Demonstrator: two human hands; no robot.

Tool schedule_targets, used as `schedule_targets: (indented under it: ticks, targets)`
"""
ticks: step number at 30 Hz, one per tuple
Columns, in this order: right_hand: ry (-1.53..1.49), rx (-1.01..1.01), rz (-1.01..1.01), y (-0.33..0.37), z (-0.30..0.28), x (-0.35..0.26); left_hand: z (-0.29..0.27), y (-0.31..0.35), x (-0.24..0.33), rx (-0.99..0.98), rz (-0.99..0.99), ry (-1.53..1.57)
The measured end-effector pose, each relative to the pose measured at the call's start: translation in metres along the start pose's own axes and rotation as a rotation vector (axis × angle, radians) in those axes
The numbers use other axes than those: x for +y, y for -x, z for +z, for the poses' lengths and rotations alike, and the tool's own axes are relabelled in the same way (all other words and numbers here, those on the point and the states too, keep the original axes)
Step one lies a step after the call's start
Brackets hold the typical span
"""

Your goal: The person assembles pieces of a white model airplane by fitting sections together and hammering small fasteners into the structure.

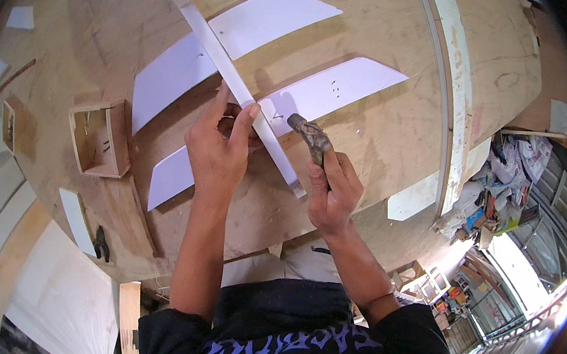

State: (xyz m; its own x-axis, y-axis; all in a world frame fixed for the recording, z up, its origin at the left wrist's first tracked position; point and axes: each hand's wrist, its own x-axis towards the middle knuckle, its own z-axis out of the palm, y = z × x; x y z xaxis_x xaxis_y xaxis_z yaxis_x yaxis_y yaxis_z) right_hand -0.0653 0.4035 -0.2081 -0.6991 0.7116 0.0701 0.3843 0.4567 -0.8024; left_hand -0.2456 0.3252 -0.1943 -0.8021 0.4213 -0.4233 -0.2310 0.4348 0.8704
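A long narrow white strip lies slanted across two white boards with angled ends, the far board and the near board. My left hand grips the strip where it crosses the near board, its thumb on the strip's edge and the index finger along the other side. Some of its fingers are hidden beneath. In my right hand is a hammer, held by the handle, with the hammer's head just right of the strip. Near that head, a small dark mark or nail shows on the near board.
An open wooden box with a few nails stands at the left of the wooden table. Dark-handled pliers lie near the left edge beside a white offcut. A long pale plank runs along the right side.
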Motion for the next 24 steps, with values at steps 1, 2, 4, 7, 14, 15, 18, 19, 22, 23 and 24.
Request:
schedule_targets:
  ticks: [1, 2, 4, 7, 14, 15, 18, 19, 22, 23, 24]
  targets:
    - [-0.015, 0.034, -0.022, 0.001, 0.002, 0.0, -0.001, 0.0, -0.003, -0.002, 0.0, 0.011]
    - [0.011, -0.001, -0.009, -0.001, 0.002, 0.0, 0.0, -0.001, -0.007, -0.003, 0.005, 0.023]
    - [0.064, -0.07, 0.016, -0.005, 0.001, -0.001, 0.0, -0.003, -0.009, -0.009, 0.022, 0.016]
    - [-0.259, 0.05, 0.303, 0.01, 0.001, 0.001, -0.003, -0.002, -0.004, -0.026, 0.047, -0.028]
    - [-0.372, 0.184, 0.231, 0.013, 0.003, -0.004, -0.001, -0.003, -0.001, -0.051, -0.017, 0.009]
    - [-0.244, 0.091, 0.206, 0.009, 0.003, -0.003, -0.001, -0.003, 0.0, -0.06, -0.01, -0.01]
    - [0.026, -0.1, 0.21, -0.005, 0.001, -0.008, -0.001, -0.005, -0.002, -0.051, -0.027, 0.025]
    - [-0.031, -0.009, 0.173, 0.0, 0.001, -0.005, -0.001, -0.006, -0.002, -0.061, -0.037, 0.03]
    - [-0.142, 0.166, 0.083, 0.018, 0.005, 0.005, -0.001, -0.004, -0.003, -0.074, -0.066, 0.049]
    - [-0.14, 0.154, 0.066, 0.016, 0.007, 0.004, -0.001, -0.005, -0.004, -0.069, -0.07, 0.063]
    - [-0.077, 0.105, 0.017, 0.01, 0.006, 0.003, -0.001, -0.006, -0.004, -0.064, -0.073, 0.078]
